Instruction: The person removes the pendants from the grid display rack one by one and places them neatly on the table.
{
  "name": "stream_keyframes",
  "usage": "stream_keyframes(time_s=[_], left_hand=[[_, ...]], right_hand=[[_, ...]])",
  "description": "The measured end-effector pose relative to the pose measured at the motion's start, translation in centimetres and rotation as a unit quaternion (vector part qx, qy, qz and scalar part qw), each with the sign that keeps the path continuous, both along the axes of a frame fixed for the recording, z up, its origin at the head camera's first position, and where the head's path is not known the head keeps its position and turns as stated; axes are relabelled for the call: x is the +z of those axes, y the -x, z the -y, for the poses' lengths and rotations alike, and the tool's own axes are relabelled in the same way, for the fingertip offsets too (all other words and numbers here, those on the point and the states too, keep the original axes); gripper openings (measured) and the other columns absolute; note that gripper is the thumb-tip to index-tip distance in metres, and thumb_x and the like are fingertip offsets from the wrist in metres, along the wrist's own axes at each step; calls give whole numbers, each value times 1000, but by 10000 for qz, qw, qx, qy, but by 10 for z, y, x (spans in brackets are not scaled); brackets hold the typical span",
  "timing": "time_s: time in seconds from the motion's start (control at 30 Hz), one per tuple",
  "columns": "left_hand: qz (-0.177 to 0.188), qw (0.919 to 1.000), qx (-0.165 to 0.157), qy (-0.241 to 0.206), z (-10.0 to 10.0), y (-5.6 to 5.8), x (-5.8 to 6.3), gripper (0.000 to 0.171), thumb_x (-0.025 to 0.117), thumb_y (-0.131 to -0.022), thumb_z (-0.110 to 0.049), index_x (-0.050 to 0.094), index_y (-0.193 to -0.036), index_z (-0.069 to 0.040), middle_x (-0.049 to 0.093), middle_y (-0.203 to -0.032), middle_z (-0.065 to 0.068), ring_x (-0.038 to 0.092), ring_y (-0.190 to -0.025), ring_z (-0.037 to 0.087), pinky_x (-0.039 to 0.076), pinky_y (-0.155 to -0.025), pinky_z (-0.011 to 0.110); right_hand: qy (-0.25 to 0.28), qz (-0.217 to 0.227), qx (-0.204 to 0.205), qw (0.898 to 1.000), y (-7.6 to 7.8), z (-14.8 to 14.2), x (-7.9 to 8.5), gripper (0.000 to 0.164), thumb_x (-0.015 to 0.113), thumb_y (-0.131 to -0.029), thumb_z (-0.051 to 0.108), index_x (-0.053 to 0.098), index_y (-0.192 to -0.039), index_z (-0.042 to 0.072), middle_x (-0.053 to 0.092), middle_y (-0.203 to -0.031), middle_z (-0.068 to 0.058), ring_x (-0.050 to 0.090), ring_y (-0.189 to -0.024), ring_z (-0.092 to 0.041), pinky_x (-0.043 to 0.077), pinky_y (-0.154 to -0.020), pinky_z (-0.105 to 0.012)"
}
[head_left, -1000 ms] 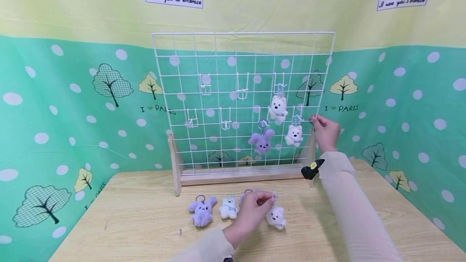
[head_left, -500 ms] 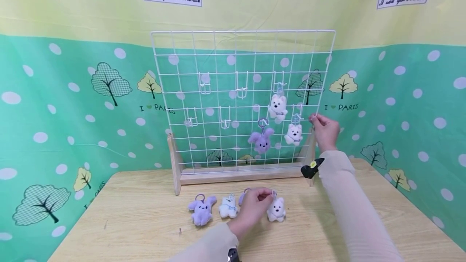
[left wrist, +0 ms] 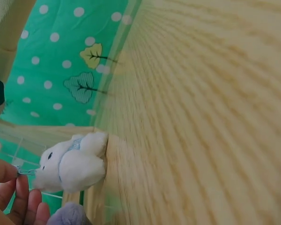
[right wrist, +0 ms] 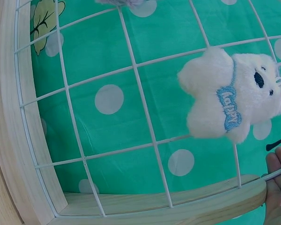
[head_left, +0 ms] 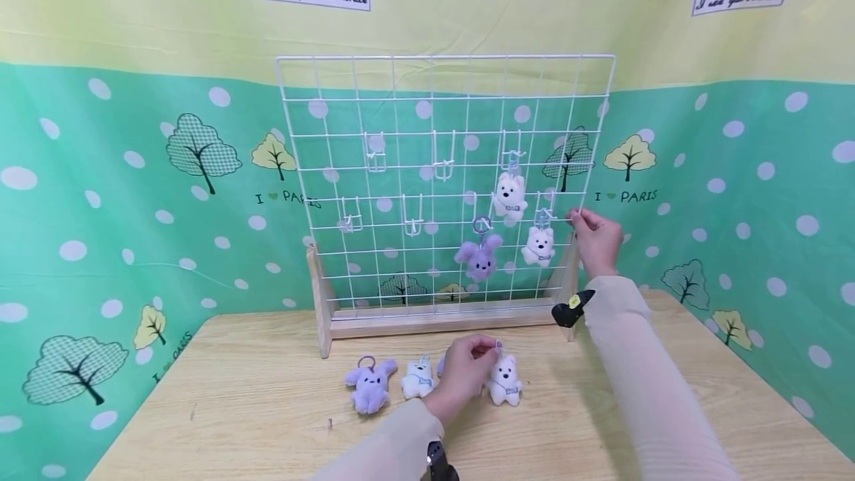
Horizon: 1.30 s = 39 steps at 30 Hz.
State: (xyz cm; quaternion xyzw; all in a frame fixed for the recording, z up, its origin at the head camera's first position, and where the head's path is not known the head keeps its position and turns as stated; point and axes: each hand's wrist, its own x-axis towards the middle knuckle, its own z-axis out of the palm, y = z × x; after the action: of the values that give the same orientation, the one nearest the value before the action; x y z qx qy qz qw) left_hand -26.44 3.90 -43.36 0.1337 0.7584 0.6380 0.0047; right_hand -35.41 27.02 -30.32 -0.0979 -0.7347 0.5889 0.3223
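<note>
My left hand pinches the light-blue clasp of a white bear plush keychain just above the table. In the left wrist view that white bear dangles from thumb and fingertips, its feet close to the wood. At the right edge of the white wire grid rack, my right hand holds the side wire between thumb and fingers. Two white bear keychains and a purple bunny keychain hang from hooks on the rack's right half. The right wrist view shows the lower hanging bear beside that hand.
On the wooden table lie a purple bunny keychain and a white bear keychain; another purple one is mostly hidden behind my left hand. Several bare hooks sit left of the hanging keychains. A green curtain backs the table.
My left hand has lifted slightly away from me with the white bear, which has swung from tilted to hanging upright. My right hand stays on the rack's edge.
</note>
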Motion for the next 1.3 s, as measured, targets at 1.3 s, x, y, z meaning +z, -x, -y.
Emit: stream_keyframes(time_s=[1.3], left_hand=[[-67,9937,421,1033,1,38,-2,3,72,-81,-7,73,-83,-9,68,-77,-3,57,-64,6,48,-57,21]], right_hand=[[73,113,-19,9999,3,-3,-2,35,58,-93,30,62,-122,10,63,-122,-8,60,-111,-16,46,-96,-28]])
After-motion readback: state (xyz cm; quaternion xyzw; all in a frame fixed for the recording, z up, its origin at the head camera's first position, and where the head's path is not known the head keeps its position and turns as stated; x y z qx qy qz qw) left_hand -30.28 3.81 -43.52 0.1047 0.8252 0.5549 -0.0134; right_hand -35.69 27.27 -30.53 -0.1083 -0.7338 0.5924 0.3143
